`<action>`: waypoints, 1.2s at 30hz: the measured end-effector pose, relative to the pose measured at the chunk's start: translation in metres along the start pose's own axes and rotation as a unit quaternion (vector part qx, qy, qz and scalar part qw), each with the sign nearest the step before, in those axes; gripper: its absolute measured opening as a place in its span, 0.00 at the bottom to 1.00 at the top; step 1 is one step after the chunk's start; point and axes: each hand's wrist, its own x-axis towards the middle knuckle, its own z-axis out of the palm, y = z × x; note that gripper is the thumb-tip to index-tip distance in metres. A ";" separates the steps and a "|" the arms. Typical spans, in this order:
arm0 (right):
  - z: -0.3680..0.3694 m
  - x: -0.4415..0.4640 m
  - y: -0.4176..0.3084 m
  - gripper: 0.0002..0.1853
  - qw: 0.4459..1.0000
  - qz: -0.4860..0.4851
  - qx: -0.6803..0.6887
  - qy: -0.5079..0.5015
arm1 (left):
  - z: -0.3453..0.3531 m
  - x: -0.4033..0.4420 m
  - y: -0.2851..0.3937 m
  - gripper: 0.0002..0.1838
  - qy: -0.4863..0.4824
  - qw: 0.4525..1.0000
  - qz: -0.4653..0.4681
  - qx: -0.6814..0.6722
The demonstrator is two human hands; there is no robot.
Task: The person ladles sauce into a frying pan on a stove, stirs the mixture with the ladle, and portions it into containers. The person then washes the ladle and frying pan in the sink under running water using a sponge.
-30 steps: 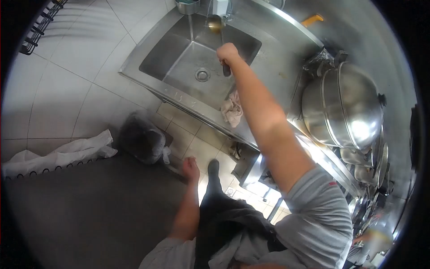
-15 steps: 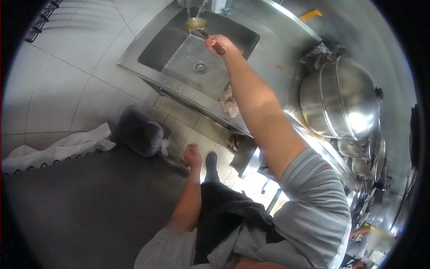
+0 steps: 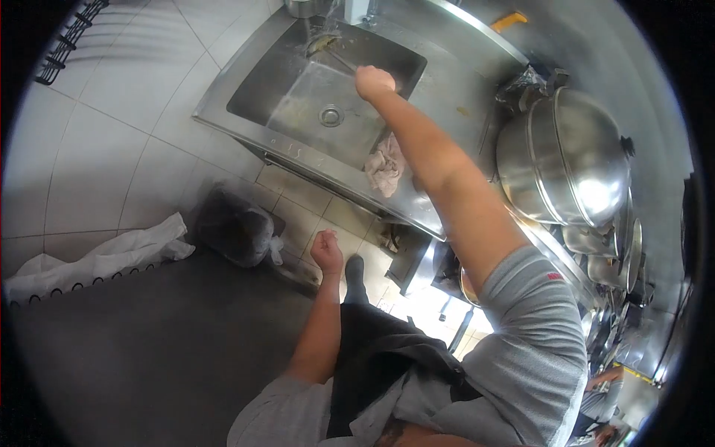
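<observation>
Over the steel sink (image 3: pixel 305 104), my right hand (image 3: pixel 374 82) is closed round the handle of a ladle (image 3: pixel 322 46). The ladle's head is tilted at the back left of the basin, where water runs and splashes. My left hand (image 3: pixel 327 251) hangs above the floor in front of the sink, fingers curled; whether it holds anything cannot be made out. A crumpled cloth (image 3: pixel 386 165) lies on the sink's front edge, below my right forearm.
A large lidded steel pot (image 3: pixel 570 160) stands right of the sink, with pans beyond it. An orange-handled tool (image 3: pixel 509 21) lies behind. A dark bag (image 3: pixel 234 227) is on the floor at left. Another person (image 3: pixel 602 402) shows at the lower right.
The ladle has gone from upright near the tap to tilted at the back left of the basin, and water now splashes off it. My left hand has risen slightly and shifted right.
</observation>
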 end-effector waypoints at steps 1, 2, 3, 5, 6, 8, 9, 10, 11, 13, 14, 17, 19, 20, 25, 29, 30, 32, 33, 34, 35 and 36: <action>-0.004 -0.006 -0.001 0.16 1.000 0.007 0.009 0.028 | 0.000 0.000 0.002 0.14 -0.006 1.000 0.002 0.002; -0.011 -0.010 -0.001 0.16 0.999 0.011 0.008 0.030 | 0.001 0.001 0.004 0.14 -0.013 1.000 0.005 0.005; -0.019 -0.014 0.000 0.17 0.999 0.012 0.007 -0.029 | 0.002 0.000 0.006 0.14 -0.018 1.000 0.007 0.005; -0.023 -0.019 0.005 0.17 0.997 0.011 0.007 -0.082 | 0.005 0.003 0.008 0.14 -0.027 0.997 0.070 0.023; -0.015 -0.023 0.015 0.17 0.995 0.013 0.015 -0.098 | 0.006 0.006 0.011 0.14 -0.027 0.997 0.074 0.023; -0.011 -0.051 0.021 0.17 0.993 0.020 0.025 -0.117 | 0.006 0.004 0.020 0.13 -0.047 0.994 0.091 0.025; -0.018 -0.077 0.018 0.17 0.986 0.108 0.114 -0.053 | 0.008 0.005 0.025 0.13 -0.050 0.994 0.096 0.024; -0.022 -0.091 0.017 0.18 0.960 0.193 0.202 0.013 | 0.010 0.004 0.032 0.12 -0.063 0.994 0.088 0.025; -0.024 -0.091 0.018 0.18 0.959 0.194 0.206 0.017 | 0.012 0.005 0.037 0.12 -0.075 0.994 0.080 0.025; -0.024 -0.093 0.020 0.17 0.928 0.244 0.260 0.106 | 0.016 0.002 0.050 0.12 -0.077 0.993 0.089 0.021; -0.019 -0.084 0.023 0.17 0.926 0.248 0.264 0.108 | 0.017 0.001 0.053 0.13 -0.079 0.992 0.093 0.014; 0.013 -0.012 0.034 0.16 0.978 0.141 0.156 0.014 | 0.015 -0.002 0.047 0.13 -0.108 0.988 0.109 0.035; 0.004 0.005 0.033 0.13 0.993 0.036 0.052 -0.101 | 0.018 -0.003 0.046 0.13 -0.107 0.988 0.103 0.035; -0.013 -0.005 0.030 0.13 0.981 -0.014 0.056 -0.184 | 0.016 -0.007 0.042 0.12 -0.098 0.991 0.089 0.037; 0.045 -0.096 -0.028 0.09 0.983 -0.057 0.174 0.020 | 0.020 0.001 0.065 0.17 -0.061 0.977 -0.085 -0.186; -0.027 -0.286 -0.051 0.16 0.947 -0.004 0.319 -0.040 | 0.066 -0.023 0.204 0.27 -0.261 0.892 -0.144 -0.339; -0.006 -0.319 -0.077 0.20 0.949 0.109 0.275 0.111 | 0.071 -0.039 0.226 0.27 -0.299 0.887 -0.162 -0.313; 0.014 -0.361 -0.094 0.26 0.906 0.216 0.231 0.280 | 0.088 -0.054 0.244 0.22 -0.270 0.913 -0.140 -0.272; 0.011 -0.390 -0.078 0.24 0.899 0.127 0.287 0.306 | 0.082 -0.044 0.229 0.20 -0.289 0.904 -0.156 -0.275; 0.000 -0.441 -0.053 0.23 0.883 0.031 0.334 0.330 | 0.073 -0.023 0.205 0.19 -0.316 0.887 -0.183 -0.285; -0.012 -0.493 -0.033 0.20 0.875 -0.042 0.329 0.352 | 0.059 0.004 0.181 0.18 -0.367 0.847 -0.231 -0.309; -0.026 -0.546 -0.012 0.18 0.860 -0.110 0.327 0.375 | 0.049 0.033 0.159 0.17 -0.428 0.794 -0.285 -0.324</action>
